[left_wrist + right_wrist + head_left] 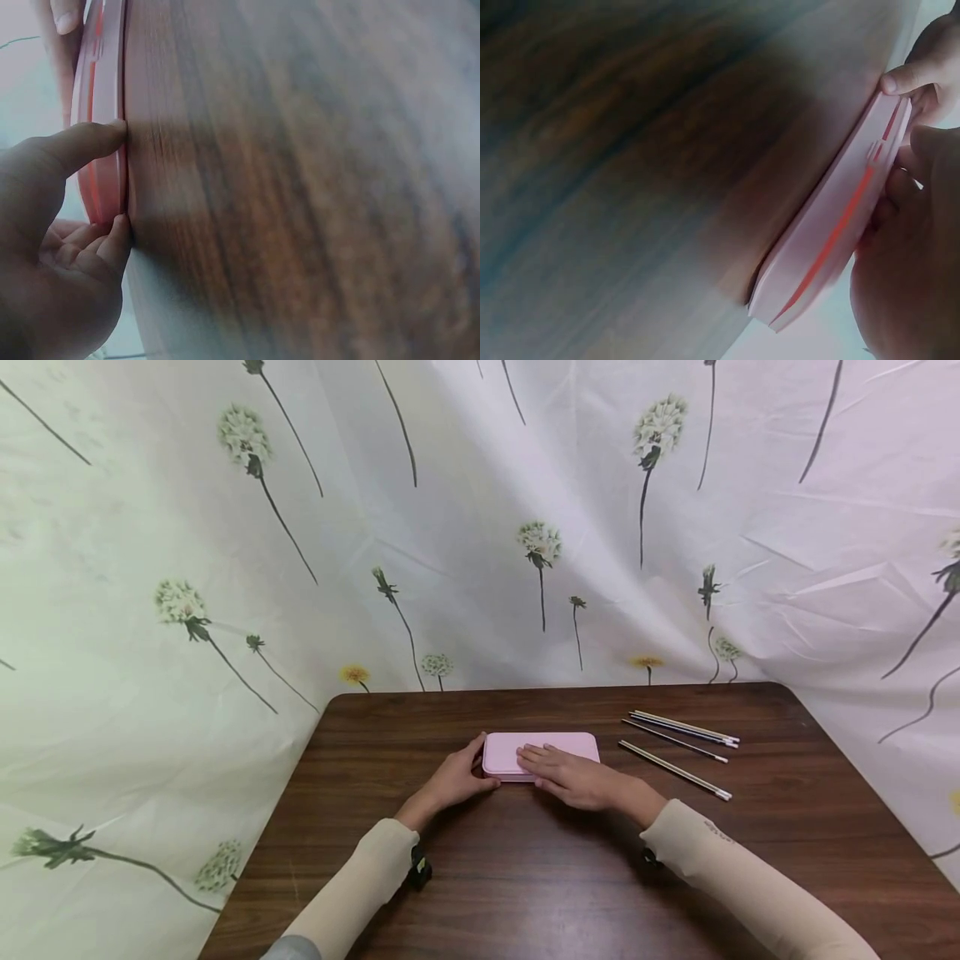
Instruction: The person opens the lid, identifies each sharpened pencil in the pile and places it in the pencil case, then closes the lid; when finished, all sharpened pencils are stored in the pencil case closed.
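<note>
A pink pencil case (577, 743) lies flat on the dark wooden table with its lid down. An orange-red line (832, 246) runs along its front side, with a small catch partway along. My left hand (453, 778) holds the case's left end, its thumb (101, 141) on the front side and the other fingers around the end. My right hand (573, 777) rests on top of the lid, palm down with fingers stretched out toward the left. The right thumb hangs by the front edge of the case.
To the right of the case lie several thin pencils with white ends: a dark and pale group (682, 727) at the back, a single dark pencil (675, 741), and a pale pair (673, 770) nearer. A flower-print curtain (465, 568) hangs behind the table (510, 877).
</note>
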